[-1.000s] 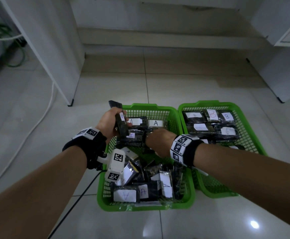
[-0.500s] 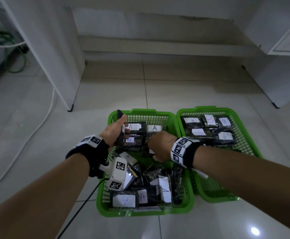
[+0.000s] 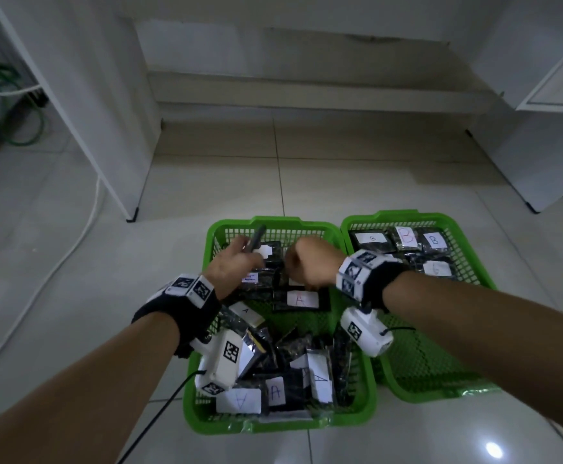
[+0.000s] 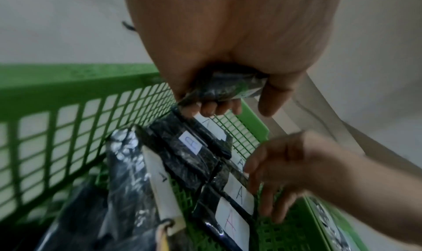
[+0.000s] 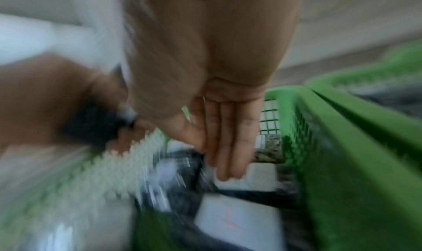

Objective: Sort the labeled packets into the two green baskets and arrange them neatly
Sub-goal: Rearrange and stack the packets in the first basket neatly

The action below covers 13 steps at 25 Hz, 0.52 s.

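My left hand [image 3: 231, 267] grips a dark packet [image 3: 256, 238] w/ fingers curled round it, over the far-left corner of the left basket [image 3: 206, 390]. My right hand [image 3: 310, 264] is over the far half of that same basket, fingers straight & together, tips touching a white-labeled packet [image 5: 255, 178]; holding nothing. Just nearer me than that hand lies a red-A packet [image 3: 301, 299]. More A packets [image 3: 275, 391] sit jumbled at the near end of the left basket. Right basket [image 3: 474, 272] sits touching it on the right; B packets [image 3: 434, 240] lie flat along its far end.
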Each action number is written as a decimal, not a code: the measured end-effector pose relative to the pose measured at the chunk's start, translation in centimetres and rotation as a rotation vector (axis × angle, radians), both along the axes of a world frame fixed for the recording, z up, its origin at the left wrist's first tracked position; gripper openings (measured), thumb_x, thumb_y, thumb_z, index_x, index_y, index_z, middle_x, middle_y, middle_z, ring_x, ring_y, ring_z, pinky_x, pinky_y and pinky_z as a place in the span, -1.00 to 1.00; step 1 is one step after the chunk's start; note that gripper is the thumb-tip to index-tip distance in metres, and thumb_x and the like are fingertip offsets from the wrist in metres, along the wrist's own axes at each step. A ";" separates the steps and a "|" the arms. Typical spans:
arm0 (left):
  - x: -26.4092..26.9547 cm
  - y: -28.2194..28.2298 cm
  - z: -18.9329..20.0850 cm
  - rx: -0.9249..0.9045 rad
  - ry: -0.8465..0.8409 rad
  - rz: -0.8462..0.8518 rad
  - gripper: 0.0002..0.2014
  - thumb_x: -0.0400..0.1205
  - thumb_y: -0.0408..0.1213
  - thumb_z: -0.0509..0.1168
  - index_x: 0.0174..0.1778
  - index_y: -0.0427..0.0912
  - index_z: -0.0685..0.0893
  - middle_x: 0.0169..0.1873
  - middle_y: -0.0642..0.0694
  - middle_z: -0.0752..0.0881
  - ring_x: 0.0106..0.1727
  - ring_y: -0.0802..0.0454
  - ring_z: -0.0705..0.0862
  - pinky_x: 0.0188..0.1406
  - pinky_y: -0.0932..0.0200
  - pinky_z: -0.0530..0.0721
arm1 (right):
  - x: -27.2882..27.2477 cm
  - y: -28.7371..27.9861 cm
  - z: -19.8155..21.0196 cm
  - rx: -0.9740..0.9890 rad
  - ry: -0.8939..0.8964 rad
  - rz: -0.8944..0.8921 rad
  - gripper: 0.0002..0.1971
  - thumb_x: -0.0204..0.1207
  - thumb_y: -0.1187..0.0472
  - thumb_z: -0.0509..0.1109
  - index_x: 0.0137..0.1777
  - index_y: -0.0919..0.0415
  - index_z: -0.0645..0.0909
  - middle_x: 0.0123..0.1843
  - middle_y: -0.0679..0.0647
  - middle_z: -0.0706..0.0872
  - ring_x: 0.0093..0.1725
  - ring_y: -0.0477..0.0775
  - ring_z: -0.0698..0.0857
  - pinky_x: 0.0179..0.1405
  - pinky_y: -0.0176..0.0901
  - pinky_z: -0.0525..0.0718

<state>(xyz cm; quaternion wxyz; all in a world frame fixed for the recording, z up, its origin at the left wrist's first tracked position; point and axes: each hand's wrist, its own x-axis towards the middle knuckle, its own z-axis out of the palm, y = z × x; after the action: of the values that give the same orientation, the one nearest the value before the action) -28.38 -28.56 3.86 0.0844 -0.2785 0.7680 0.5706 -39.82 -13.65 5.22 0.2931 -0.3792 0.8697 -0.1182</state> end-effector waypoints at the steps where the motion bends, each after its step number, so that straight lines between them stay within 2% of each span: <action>1: -0.3 0.1 0.4 -0.149 0.014 -0.124 -0.54 0.51 -0.27 0.43 0.31 -0.19 0.47 0.00 -0.17 0.63 -0.06 -0.09 0.65 -0.12 0.01 0.67 | -0.4 -0.2 0.8 -0.165 -0.194 -0.202 -0.83 0.59 0.33 0.33 -0.14 0.35 0.73 -0.22 0.28 0.83 -0.27 0.29 0.84 -0.24 0.14 0.86; 3: -1.1 0.1 1.6 -0.425 0.024 -0.314 -0.38 0.34 -0.18 0.54 0.30 -0.13 0.47 0.09 -0.14 0.63 0.05 -0.12 0.66 -0.01 -0.01 0.71 | -1.1 -0.3 2.2 -0.474 -0.661 -0.560 -0.78 0.66 0.26 0.23 -0.06 0.38 0.66 -0.20 0.34 0.81 -0.25 0.36 0.82 -0.29 0.20 0.85; 4: -1.5 0.1 2.6 -0.526 0.034 -0.391 -0.31 0.29 -0.12 0.59 0.32 -0.11 0.48 0.13 -0.10 0.63 0.08 -0.09 0.66 0.05 0.01 0.71 | -1.4 -0.2 2.7 -0.554 -0.788 -0.614 -0.75 0.67 0.18 0.27 -0.01 0.37 0.67 -0.15 0.33 0.80 -0.20 0.35 0.82 -0.25 0.22 0.84; 6: -2.4 -0.3 4.7 -0.620 0.069 -0.517 -0.22 0.24 -0.02 0.68 0.36 -0.07 0.52 0.15 -0.02 0.66 0.11 -0.01 0.66 0.11 0.10 0.68 | -1.6 0.0 3.3 -0.572 -0.798 -0.576 -0.72 0.63 0.15 0.42 0.13 0.40 0.72 0.00 0.30 0.81 -0.07 0.30 0.83 -0.16 0.13 0.84; 9: -4.0 -1.4 8.0 -0.724 0.025 -0.737 -0.28 0.23 0.09 0.68 0.24 -0.01 0.56 0.04 0.08 0.69 0.01 0.09 0.66 -0.07 0.19 0.62 | -1.8 0.8 3.4 -0.634 -0.697 -0.624 -0.81 0.59 0.34 0.48 0.17 0.31 0.78 0.06 0.25 0.84 -0.02 0.18 0.83 -0.21 -0.09 0.80; 11: -4.5 -2.2 9.1 -0.784 0.013 -0.816 -0.37 0.27 0.03 0.68 0.19 0.03 0.56 -0.01 0.13 0.66 -0.03 0.13 0.63 -0.17 0.24 0.54 | -1.8 1.8 3.5 -0.694 -0.743 -0.680 -0.82 0.59 0.34 0.48 0.17 0.28 0.77 0.05 0.21 0.85 -0.02 0.16 0.84 -0.17 -0.04 0.80; 13: -4.4 -2.6 8.7 -0.744 0.101 -0.722 -0.49 0.29 -0.12 0.68 0.07 0.04 0.61 -0.06 0.16 0.68 -0.06 0.16 0.65 -0.20 0.24 0.55 | -1.3 3.1 3.5 -0.744 -0.819 -0.730 -0.79 0.60 0.28 0.50 0.20 0.30 0.74 0.07 0.21 0.85 0.02 0.16 0.85 -0.10 0.06 0.83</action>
<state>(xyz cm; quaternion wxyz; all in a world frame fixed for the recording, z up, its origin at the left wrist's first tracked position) -32.75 -31.20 12.54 0.1341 0.0206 0.9690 0.2063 -41.12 -10.60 8.67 0.3907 -0.0606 0.6617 -0.6370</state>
